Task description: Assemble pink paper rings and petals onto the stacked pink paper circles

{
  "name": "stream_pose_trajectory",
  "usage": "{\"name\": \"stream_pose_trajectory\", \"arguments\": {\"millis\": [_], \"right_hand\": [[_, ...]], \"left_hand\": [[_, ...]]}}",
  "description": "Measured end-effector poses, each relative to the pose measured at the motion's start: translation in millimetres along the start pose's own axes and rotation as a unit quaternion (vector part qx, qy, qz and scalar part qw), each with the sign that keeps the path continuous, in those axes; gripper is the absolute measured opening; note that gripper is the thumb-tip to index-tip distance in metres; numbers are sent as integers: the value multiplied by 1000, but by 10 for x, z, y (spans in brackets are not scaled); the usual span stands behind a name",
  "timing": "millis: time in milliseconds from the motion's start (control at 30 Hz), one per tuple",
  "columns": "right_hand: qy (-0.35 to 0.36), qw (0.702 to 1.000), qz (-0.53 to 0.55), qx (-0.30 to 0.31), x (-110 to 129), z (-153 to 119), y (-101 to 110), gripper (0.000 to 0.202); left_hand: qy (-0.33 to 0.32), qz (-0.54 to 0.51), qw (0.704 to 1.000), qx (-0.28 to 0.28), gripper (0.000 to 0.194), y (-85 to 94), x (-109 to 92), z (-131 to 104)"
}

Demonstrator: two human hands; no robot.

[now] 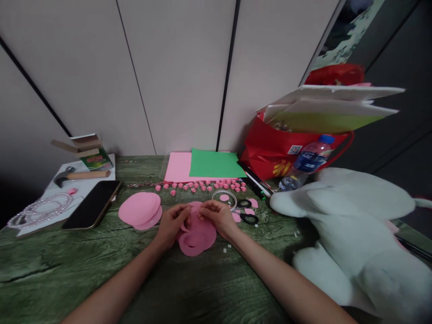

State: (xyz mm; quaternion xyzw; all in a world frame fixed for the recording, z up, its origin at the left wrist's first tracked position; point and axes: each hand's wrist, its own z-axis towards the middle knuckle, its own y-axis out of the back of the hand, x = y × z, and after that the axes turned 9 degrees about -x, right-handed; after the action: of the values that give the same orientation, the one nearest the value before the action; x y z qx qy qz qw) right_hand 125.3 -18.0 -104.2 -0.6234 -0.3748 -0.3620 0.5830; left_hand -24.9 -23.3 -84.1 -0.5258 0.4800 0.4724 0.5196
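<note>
Pink paper (201, 226) sits above the counter (141, 270) between two hands, fingers pinched closed at its far part: the left hand (173, 221) and right hand (219, 218) seem to grip it, though the tips are dim. Its long axis points away from the person, rounded end nearest. Pink discs (139, 209) lie left; scissors (249, 219) right; a green sheet (216, 163) beyond.

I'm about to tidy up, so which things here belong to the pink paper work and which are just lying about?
Likely the job's: looped pink paper, pink discs, small pink pieces, scissors.

Likely lying about: phone, hammer, bottle, plush toy.
</note>
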Motion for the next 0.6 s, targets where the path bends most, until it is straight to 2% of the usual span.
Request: {"name": "stream_pose_trajectory", "arguments": {"millis": [133, 600], "right_hand": [[-4, 1000, 11, -25, -14, 12, 11, 18], [-20, 999, 29, -12, -29, 28, 19, 23]], "left_hand": [[-5, 4, 1000, 6, 22, 0, 8, 2], [-14, 8, 1000, -17, 22, -4, -13, -8]]}}
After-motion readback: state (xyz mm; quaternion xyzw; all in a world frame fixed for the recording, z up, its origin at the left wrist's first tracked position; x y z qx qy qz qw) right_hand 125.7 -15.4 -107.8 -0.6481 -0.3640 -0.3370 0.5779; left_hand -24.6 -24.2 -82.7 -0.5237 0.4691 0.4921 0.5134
